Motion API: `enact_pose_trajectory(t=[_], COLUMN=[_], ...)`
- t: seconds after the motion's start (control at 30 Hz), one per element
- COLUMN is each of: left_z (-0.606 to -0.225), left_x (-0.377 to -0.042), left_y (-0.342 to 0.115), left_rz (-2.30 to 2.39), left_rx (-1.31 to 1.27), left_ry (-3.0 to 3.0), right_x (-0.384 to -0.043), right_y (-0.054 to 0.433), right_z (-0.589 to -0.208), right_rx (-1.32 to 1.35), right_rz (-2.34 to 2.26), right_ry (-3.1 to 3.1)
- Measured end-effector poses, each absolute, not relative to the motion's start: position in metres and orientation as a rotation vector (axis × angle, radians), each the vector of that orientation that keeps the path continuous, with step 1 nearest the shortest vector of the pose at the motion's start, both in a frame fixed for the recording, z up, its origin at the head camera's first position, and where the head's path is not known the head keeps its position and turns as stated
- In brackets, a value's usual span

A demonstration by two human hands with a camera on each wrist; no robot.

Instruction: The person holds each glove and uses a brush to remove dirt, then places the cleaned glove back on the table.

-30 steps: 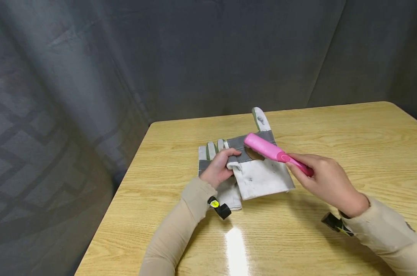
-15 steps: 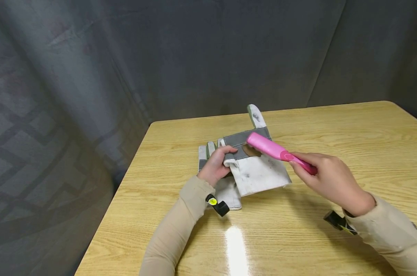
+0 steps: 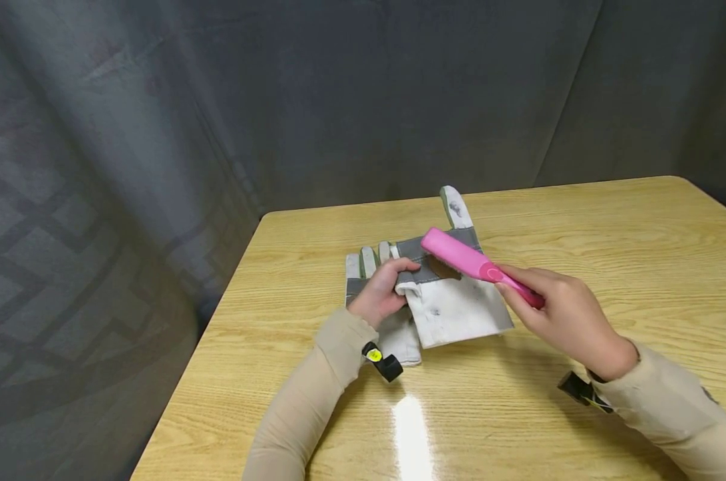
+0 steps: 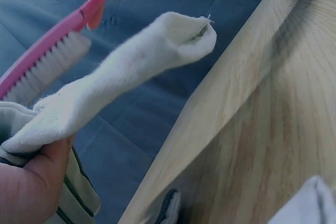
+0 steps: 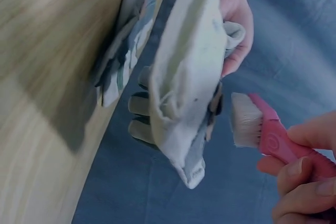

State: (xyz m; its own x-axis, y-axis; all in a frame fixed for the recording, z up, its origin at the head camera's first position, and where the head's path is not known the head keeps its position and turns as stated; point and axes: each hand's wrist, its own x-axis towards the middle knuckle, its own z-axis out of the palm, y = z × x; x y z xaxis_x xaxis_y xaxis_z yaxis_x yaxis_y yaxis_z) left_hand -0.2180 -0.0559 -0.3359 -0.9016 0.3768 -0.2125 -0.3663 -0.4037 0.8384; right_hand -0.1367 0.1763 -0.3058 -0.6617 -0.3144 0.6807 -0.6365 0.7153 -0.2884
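My left hand (image 3: 389,290) grips a white and grey work glove (image 3: 459,310) by its side, holding it raised above the table. Dark smudges mark its white cuff and one upright finger, and a brown patch (image 3: 442,268) shows on the grey band. In my right hand (image 3: 570,314) is a pink brush (image 3: 459,254), held by its handle over the glove. Its white bristles (image 4: 50,69) face the glove; in the right wrist view a small gap separates them from it. A second glove (image 3: 401,339) lies on the table under the first, partly hidden by it and my left hand.
The wooden table (image 3: 266,374) has its far edge just behind the gloves, and its left edge is to the left of my left arm. A dark grey curtain (image 3: 399,100) hangs behind and on the left side. Each wrist wears a small black camera.
The held glove rose slightly leftward half a second ago and is now back lower and to the right. The brush has shifted a little to the left over it. Both hands keep their holds.
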Motion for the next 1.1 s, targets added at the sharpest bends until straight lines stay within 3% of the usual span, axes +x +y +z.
enact_pose_trajectory(t=[1.1], left_z=[-0.3354], left_x=[-0.2209], left_y=[-0.0586], left_rz=[2.366], left_rx=[-0.047], left_ry=[1.366], right_x=[-0.1376], right_y=[0.1838], right_z=[-0.3021], right_rx=[0.656], right_rz=[0.578], right_ry=[-2.424])
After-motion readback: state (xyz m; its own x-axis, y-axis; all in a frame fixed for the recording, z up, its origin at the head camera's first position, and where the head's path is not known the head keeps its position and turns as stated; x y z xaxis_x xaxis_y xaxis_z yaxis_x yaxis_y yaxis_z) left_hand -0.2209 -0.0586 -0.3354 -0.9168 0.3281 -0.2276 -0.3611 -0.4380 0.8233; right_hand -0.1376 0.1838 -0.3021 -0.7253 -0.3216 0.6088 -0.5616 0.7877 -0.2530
